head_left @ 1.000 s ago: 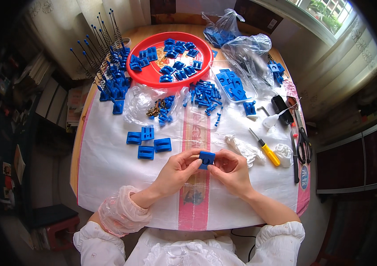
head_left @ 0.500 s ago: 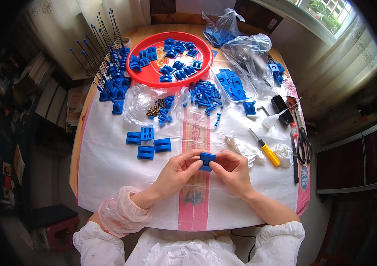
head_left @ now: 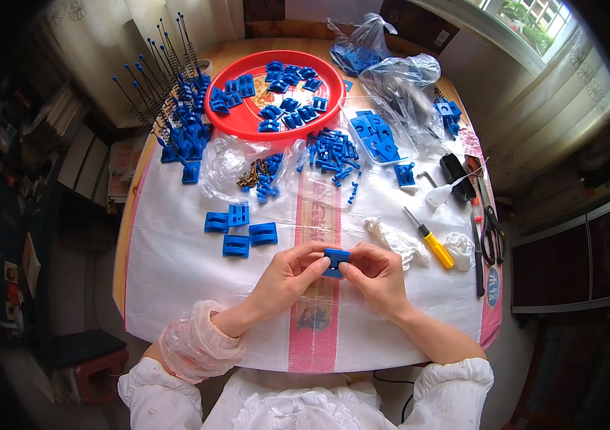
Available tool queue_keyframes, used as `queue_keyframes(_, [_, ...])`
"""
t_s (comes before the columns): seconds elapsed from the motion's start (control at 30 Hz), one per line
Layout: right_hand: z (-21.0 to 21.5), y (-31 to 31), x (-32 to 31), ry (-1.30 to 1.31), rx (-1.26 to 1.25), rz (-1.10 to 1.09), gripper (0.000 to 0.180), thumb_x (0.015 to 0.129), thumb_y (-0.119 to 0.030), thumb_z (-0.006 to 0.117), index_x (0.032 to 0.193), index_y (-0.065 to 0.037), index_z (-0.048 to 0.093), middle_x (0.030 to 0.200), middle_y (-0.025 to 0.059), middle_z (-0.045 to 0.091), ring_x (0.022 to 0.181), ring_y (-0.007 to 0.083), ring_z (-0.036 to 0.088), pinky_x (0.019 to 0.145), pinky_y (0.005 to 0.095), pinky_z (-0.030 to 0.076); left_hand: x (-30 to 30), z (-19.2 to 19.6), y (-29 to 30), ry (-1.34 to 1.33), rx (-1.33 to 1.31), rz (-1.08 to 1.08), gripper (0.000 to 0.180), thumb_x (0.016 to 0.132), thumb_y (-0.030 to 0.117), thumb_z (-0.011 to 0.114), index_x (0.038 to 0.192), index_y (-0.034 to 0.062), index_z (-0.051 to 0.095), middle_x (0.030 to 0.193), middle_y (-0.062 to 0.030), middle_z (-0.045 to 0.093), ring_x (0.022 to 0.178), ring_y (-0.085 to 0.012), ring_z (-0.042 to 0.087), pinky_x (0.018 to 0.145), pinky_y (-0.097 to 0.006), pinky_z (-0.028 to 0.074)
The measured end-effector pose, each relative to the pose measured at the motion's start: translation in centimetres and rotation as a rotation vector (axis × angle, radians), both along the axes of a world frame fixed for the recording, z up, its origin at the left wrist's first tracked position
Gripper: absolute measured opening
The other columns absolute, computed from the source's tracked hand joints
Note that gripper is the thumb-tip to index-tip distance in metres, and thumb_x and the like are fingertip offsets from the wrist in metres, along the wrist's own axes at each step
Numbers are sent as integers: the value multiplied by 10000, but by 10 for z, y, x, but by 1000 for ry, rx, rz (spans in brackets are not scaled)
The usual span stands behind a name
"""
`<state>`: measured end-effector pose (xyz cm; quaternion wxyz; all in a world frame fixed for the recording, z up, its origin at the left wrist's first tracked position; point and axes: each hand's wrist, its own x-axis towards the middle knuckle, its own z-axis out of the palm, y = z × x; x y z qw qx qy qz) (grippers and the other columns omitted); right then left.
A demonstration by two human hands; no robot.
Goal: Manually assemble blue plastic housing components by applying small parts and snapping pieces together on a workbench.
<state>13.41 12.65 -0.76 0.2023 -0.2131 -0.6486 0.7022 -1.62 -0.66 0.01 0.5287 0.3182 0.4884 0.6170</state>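
Observation:
Between my two hands, over the striped middle of the table cover, is a small blue plastic part (head_left: 336, 259) with a flat plate and a raised piece. My left hand (head_left: 294, 270) pinches its left side, thumb in front. On its right side, my right hand (head_left: 375, 276) grips it the same way. Fingers hide the part's edges and back. Several similar blue plastic brackets (head_left: 236, 246) lie to the left of my left hand. Crumpled white cloth (head_left: 396, 242) lies just beyond my right hand.
A red tray (head_left: 213, 118) with blue parts stands at the back. Springy blue-tipped rods (head_left: 168, 86) rise at back left. Small blue pins (head_left: 335, 152), screws (head_left: 253, 175) and a clear box (head_left: 407, 159) fill the centre. At right lie a yellow screwdriver (head_left: 437, 249) and scissors (head_left: 492, 240).
The blue part has tilted slightly between my fingers. My hands otherwise stay in the same place.

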Motion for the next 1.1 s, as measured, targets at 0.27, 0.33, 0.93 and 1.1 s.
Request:
queue_keyframes(0.27, [-1,1,0,23,21,23,105,855,20,678,958,32,692,873,9,653,792,36,587,688,191,476,-1,-2,0,-23,2,6,268,992,110,544,1238,15,589,1150,-84,665,1055,-131,622,929,-296,531])
queue_keyframes(0.33, [-2,1,1,27,25,22,105,855,22,677,958,34,692,872,10,650,793,37,586,687,193,475,-1,-1,1,-34,-5,5,265,990,108,548,1234,17,594,1148,-82,666,1051,-129,623,924,-293,532])
queue_keyframes(0.93, [0,0,0,51,32,36,114,853,42,670,966,47,685,870,18,637,790,43,587,676,199,474,0,-2,0,-48,-9,15,258,987,88,539,1223,-4,591,1135,-104,669,1034,-145,639,917,-318,558])
queue_keyframes(1.1, [-2,0,0,51,32,34,113,854,44,671,966,50,680,872,24,638,786,48,592,671,197,475,0,0,0,-40,-6,22,256,988,84,535,1217,-12,598,1132,-102,668,1031,-141,637,927,-318,554])
